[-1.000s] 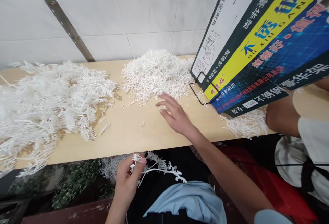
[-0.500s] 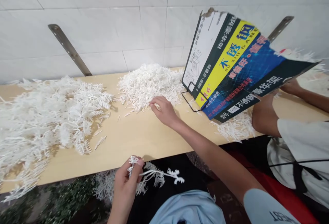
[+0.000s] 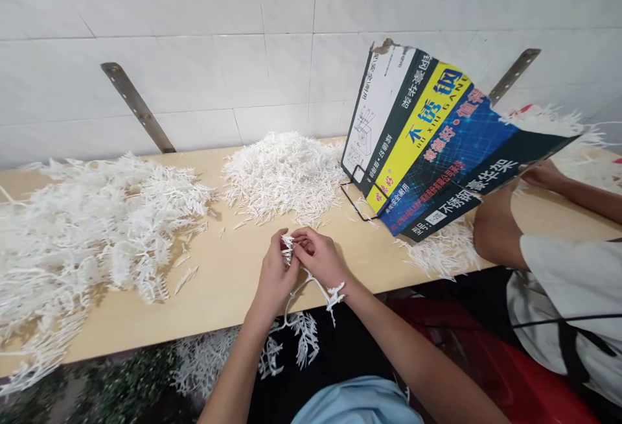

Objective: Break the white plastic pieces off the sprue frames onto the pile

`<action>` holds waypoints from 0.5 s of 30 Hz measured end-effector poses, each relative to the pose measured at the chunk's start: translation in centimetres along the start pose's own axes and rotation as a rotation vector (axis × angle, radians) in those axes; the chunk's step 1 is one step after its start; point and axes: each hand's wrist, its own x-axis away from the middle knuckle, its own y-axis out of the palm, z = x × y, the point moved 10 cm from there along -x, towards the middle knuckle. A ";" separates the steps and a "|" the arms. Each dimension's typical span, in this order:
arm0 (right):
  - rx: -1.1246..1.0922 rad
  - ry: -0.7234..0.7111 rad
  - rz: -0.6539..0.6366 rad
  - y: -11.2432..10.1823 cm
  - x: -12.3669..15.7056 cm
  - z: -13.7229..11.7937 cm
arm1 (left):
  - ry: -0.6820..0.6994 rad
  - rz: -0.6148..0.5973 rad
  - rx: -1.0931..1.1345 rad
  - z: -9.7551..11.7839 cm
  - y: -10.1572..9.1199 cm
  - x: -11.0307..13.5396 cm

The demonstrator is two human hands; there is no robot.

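Both hands meet over the front of the wooden table. A white plastic sprig [image 3: 306,336] with feathery branches is gripped in my left hand [image 3: 276,275], its stems dangling below the table edge. Closed at the top of the same sprig, my right hand [image 3: 319,257] pinches its small white tips [image 3: 287,249]; exactly what the fingertips hold is partly hidden. Just beyond my hands lies a heap of short white plastic pieces [image 3: 284,174]. To the left spreads a larger pile of branched white sprigs [image 3: 104,216].
A printed cardboard sheet [image 3: 427,145] leans in a black wire stand [image 3: 364,207] on the right. Behind it a person's arm [image 3: 495,229] rests by more white pieces [image 3: 442,252]. Metal brackets [image 3: 138,106] are fixed to the tiled wall. Green foliage [image 3: 126,378] lies under the table [image 3: 204,307].
My right hand has drawn back from the heap to my left hand. My left hand has risen with the sprig to over the table edge, and both now work at it together.
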 end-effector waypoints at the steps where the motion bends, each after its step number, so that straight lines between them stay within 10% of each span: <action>1: 0.022 0.000 0.019 -0.2 0.1 -0.1 | 0.009 0.018 -0.014 -0.1 -0.2 0.1; 15: -0.167 0.099 -0.121 0.9 -0.1 0.3 | 0.214 0.070 -0.119 2.7 -0.9 0.2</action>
